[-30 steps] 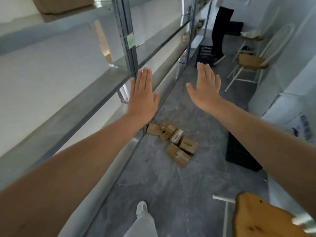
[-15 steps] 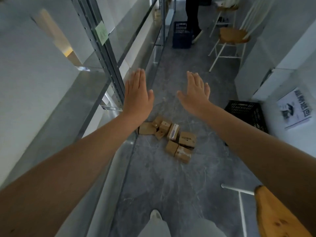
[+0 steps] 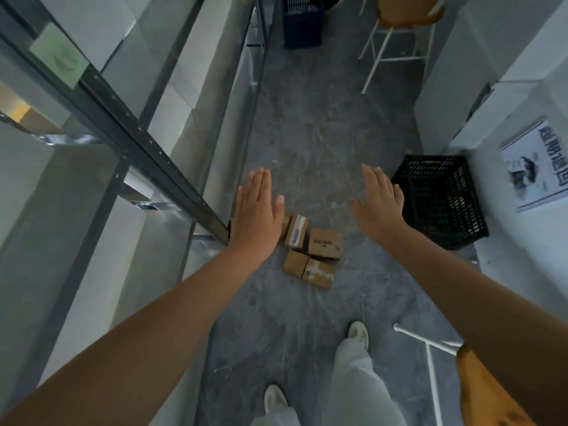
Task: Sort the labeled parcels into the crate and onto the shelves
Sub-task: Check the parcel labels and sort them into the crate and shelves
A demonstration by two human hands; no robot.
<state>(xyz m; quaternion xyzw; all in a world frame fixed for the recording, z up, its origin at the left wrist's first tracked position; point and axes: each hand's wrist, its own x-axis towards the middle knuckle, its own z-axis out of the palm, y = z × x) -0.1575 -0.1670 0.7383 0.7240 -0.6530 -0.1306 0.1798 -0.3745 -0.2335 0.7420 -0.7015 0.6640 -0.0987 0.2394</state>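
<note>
On the floor, brown labeled parcels (image 3: 310, 250)

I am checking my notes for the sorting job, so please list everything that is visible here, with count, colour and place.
parcels: at least five, brown cardboard, clustered on the floor at centre; others may be hidden
crate: one, black, on the floor by the right wall
second crate: one, dark blue, on the floor far ahead
shelves: one metal unit, grey, along the left
note: one, green, on a shelf upright
chair: one, wooden seat, white legs, far ahead
second chair: one, same colours, bottom right
poster: one, white with dark print, right wall
floor: grey
shoes: two, white, bottom centre
left hand: flat, empty, above the parcels
right hand: flat, empty, near the black crate
</note>
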